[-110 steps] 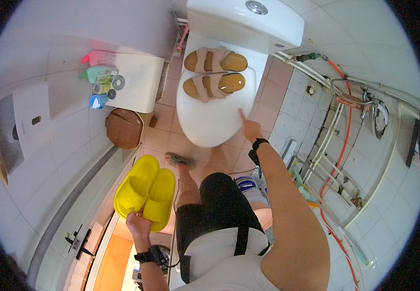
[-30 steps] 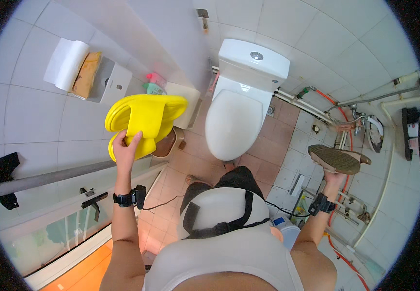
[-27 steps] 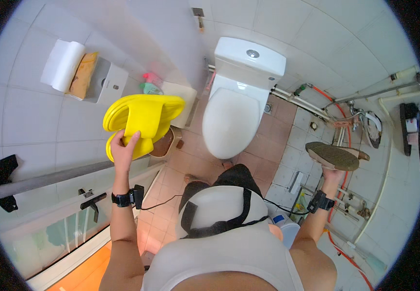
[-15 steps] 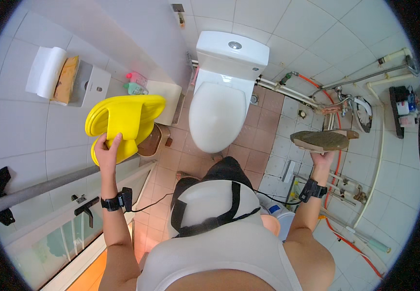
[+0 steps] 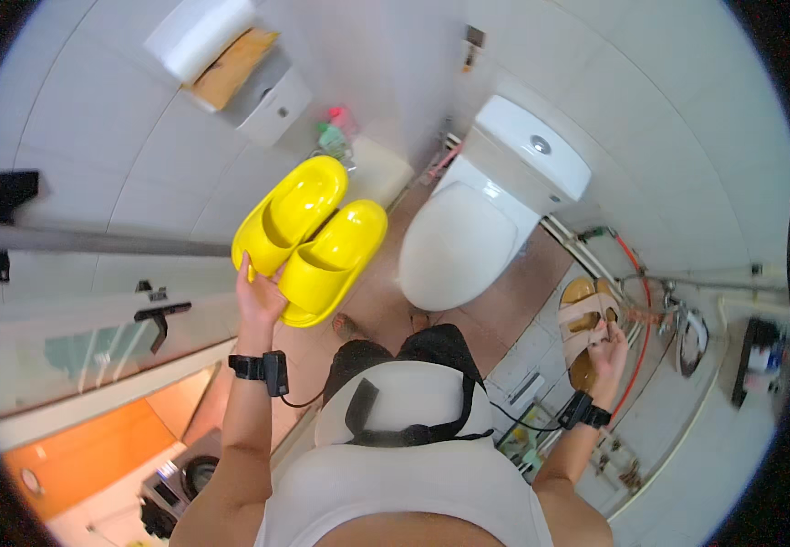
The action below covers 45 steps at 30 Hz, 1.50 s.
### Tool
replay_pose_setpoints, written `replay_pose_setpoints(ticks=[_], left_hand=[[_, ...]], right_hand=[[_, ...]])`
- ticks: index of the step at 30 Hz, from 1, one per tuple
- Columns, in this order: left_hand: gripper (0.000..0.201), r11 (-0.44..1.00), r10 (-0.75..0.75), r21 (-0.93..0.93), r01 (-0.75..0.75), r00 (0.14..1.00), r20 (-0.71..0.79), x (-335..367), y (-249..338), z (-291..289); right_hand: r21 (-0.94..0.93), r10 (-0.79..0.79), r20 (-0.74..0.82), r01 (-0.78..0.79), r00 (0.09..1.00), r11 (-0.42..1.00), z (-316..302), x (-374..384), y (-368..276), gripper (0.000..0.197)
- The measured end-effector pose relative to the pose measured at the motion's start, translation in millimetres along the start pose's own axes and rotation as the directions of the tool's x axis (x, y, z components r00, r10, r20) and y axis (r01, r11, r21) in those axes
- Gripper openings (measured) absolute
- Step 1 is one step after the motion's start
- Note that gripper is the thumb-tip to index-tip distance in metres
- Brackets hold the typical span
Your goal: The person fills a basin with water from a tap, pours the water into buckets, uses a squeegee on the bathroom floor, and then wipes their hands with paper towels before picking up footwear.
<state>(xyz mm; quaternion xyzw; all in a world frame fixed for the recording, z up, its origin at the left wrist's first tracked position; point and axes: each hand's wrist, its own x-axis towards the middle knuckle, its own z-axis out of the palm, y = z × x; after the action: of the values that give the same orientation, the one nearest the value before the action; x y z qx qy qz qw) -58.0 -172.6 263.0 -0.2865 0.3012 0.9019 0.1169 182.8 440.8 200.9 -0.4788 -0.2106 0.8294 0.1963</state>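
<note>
Held out on the left, a pair of shiny yellow slide slippers lies side by side with the openings facing up. My left hand grips both at their near ends, with the thumb on top. On the right, my right hand is closed on a tan sandal with pale beige straps, its footbed turned up toward me. Whether a second sandal sits beneath it is hidden. Both pieces of footwear are held above the floor, well apart from each other.
Between my hands stands a white toilet with its lid down. A towel bar and a door flank my left arm. Pipes and a red hose run along the right wall. Bottles sit by the left partition.
My view has turned to the left. The yellow slippers have swung from edge-on to side by side, tops up. The sandal has turned from showing its dark sole to showing its straps and footbed.
</note>
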Motion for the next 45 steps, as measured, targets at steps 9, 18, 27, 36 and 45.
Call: replay_pose_setpoints(ticks=[9, 18, 27, 36, 45], left_hand=[[0.059, 0.945, 0.021, -0.322, -0.054, 0.994, -0.106, -82, -3, -56], [0.057, 0.842, 0.269, -0.426, -0.331, 0.942, -0.200, -205, 11, -139], [0.058, 0.613, 0.432, -0.465, -0.639, 0.764, -0.479, -316, 17, -264], [0.057, 0.307, 0.550, -0.422, -0.853, 0.521, -0.653, -391, 40, -351], [0.053, 0.000, 0.484, -0.316, -0.949, 0.276, -0.830, -434, 84, -421]], right_hand=[[-0.607, 0.202, 0.077, -0.114, 0.976, 0.786, 106, 39, 53, 0.029], [-0.856, 0.592, 0.413, 0.074, 0.692, 0.511, 220, -4, 165, 0.031], [-0.931, 0.848, 0.361, 0.198, 0.387, 0.306, 291, -221, 311, 0.036], [-0.955, 0.988, 0.135, 0.258, -0.069, 0.148, 297, -389, 463, 0.043], [-0.945, 0.904, -0.187, 0.320, -0.385, -0.059, 300, -542, 620, 0.056]])
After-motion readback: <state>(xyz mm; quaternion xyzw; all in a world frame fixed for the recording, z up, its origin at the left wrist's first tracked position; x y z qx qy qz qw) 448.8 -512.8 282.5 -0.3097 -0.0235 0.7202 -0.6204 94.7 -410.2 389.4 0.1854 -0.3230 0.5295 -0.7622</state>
